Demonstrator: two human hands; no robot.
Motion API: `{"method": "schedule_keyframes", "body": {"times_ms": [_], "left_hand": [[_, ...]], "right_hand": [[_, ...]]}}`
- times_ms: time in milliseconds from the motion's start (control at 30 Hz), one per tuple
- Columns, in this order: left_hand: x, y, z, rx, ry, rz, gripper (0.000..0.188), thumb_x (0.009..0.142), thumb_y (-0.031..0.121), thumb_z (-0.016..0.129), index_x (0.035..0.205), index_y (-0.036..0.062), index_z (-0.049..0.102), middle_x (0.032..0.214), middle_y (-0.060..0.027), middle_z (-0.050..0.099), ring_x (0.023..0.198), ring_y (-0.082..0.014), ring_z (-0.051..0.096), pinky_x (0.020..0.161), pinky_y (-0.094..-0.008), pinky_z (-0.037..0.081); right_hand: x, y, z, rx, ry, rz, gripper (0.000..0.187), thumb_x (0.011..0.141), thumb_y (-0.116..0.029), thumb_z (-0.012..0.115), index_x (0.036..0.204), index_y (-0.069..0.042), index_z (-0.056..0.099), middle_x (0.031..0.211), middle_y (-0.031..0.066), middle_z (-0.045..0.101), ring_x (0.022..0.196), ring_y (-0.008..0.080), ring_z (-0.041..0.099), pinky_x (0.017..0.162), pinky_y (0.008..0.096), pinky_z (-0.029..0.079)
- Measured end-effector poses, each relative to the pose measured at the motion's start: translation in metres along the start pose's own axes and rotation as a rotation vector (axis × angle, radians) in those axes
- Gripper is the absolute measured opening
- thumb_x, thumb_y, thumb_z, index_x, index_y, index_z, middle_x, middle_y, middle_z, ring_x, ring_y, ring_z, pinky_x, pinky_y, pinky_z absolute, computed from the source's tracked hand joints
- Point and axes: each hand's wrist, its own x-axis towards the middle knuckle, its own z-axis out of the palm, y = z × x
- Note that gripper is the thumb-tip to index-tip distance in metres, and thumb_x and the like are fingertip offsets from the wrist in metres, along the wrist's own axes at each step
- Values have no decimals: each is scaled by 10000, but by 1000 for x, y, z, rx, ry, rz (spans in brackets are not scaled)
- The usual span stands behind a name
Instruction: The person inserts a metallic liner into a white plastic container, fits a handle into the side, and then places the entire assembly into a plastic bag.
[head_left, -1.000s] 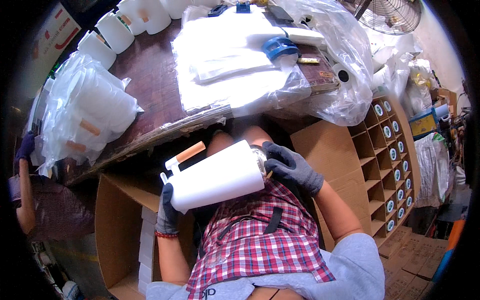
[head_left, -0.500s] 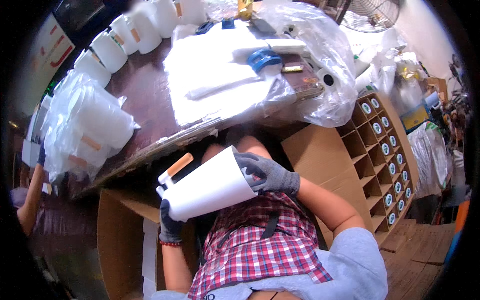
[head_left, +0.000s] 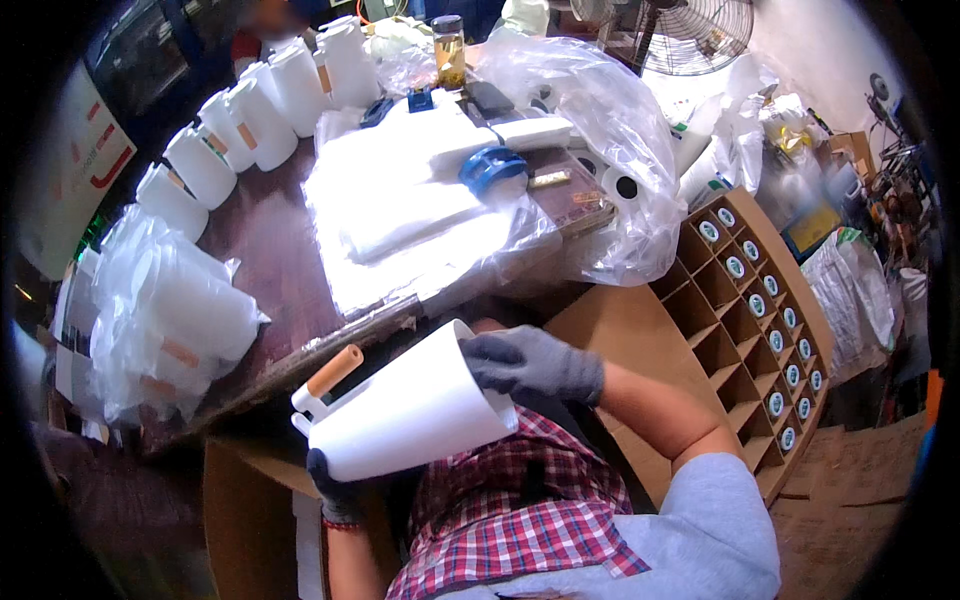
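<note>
Well, from where I stand, nearest is the plaid apron (head_left: 520, 545), and over it a tapered white jug shell (head_left: 400, 420) lies between two gloved hands. The left hand (head_left: 335, 490) has the narrow end, its grip closed on the lower edge, thumb showing, other fingers hidden beneath. The right hand (head_left: 535, 362) is at the wide open end, fingers bent together into the mouth; whether that grip pinches anything inside, I cannot tell. Everything hangs on the long axis: it runs from the left grip rightward and slightly away from the body, so the mouth faces the right hand, clearly the nearer one. A tan handle (head_left: 335, 370) juts out just beyond the left grip.

Below the left grip stands an open cardboard box (head_left: 235, 500); right of the right grip, a divided carton (head_left: 735, 345) holds round-topped pieces (head_left: 775, 403). Beyond both grips, the worktop (head_left: 265, 225) carries plastic-wrapped jugs (head_left: 190, 310), a blue ring (head_left: 490, 165) and, farther, a row of white jugs (head_left: 270, 125).
</note>
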Motion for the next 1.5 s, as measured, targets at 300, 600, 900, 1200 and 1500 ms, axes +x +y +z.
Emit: {"method": "schedule_keyframes", "body": {"times_ms": [300, 600, 900, 1200, 1500], "left_hand": [[73, 6, 69, 940, 99, 263, 852, 819, 584, 605, 1429, 66, 315, 1364, -143, 461, 1226, -302, 474, 1033, -476, 381], [105, -4, 44, 1422, 217, 420, 767, 804, 538, 645, 1348, 55, 401, 1290, -149, 515, 1172, -308, 511, 996, -474, 402], [107, 0, 30, 1515, 249, 436, 683, 789, 491, 685, 1267, 45, 487, 1217, -156, 569, 1118, -315, 548, 958, -471, 423], [96, 5, 22, 1539, 306, 424, 601, 774, 445, 725, 1187, 35, 573, 1143, -162, 624, 1065, -322, 585, 921, -468, 444], [92, 10, 38, 1566, 365, 480, 532, 756, 377, 767, 1126, 18, 636, 1069, -160, 665, 1006, -310, 617, 885, -448, 466]], "right_hand": [[70, 81, -273, -832, 676, -68, 306, 932, -237, 589, 1196, -88, 633, 1044, 200, 674, 920, 347, 666, 838, 372, 507], [23, 237, -450, -1397, 780, 1153, 819, 894, -465, 513, 1521, -64, 171, 1486, 220, 360, 1379, 321, 366, 1139, 429, 272], [91, 255, -394, -1319, 507, 680, 1072, 725, -637, 653, 1512, -47, 228, 1478, 231, 375, 1363, 365, 373, 1126, 481, 283], [81, 277, -392, -1247, 532, 1133, 1273, 592, -727, 702, 1551, -291, -12, 1571, 148, 149, 1401, 486, 196, 1092, 641, 204], [95, 279, -372, -1197, 619, 1236, 1172, 681, -700, 591, 1558, -203, -6, 1592, 170, 101, 1425, 469, 153, 1119, 653, 53]]}}
